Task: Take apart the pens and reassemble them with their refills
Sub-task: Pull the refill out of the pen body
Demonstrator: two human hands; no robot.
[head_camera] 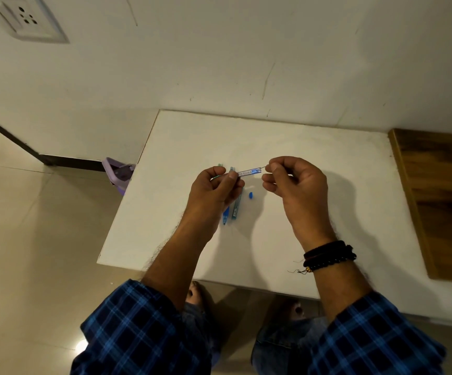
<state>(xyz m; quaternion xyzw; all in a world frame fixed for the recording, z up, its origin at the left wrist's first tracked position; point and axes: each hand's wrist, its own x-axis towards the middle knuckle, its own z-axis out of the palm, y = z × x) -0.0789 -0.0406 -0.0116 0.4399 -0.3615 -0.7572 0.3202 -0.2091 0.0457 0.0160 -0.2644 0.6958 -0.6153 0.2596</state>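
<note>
Checked sleeves (138, 328) reach over the table (300, 147). Left hand (214, 190) grips the pen barrel (248, 172), which lies sideways with its open end toward the right hand (298, 185). That hand pinches the thin refill (263, 167) just beside it.

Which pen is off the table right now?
The labelled pen, held in the air: the left hand grips one end, the right hand pinches its thin tip. The other pens lie flat on the table.

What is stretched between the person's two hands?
In the head view, a pen barrel: the left hand grips one end, the right hand pinches a thin refill at the other.
</note>
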